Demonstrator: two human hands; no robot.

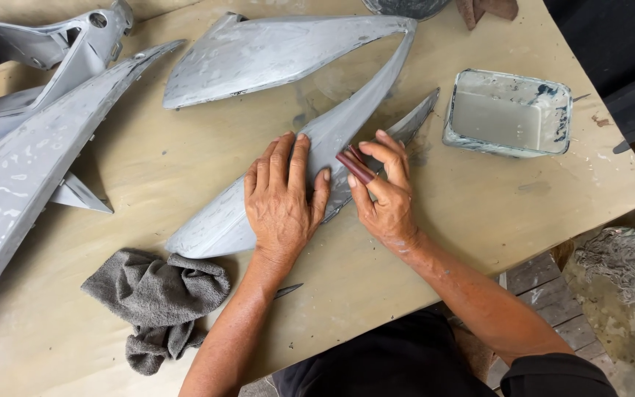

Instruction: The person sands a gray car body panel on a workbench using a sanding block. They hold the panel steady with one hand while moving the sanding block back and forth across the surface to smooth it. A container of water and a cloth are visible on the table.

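Where the left hand [282, 198] presses, the grey panel [317, 125] looks dull and wet

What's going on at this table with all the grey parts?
A person presses the left hand flat on a long grey primed body panel lying on the table. The right hand holds a folded reddish-brown piece of sandpaper against the panel's edge. A grey rag and a water tub sit nearby.

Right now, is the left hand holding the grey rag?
No, the left hand lies flat on the grey curved panel, while the grey rag sits apart on the table, untouched.
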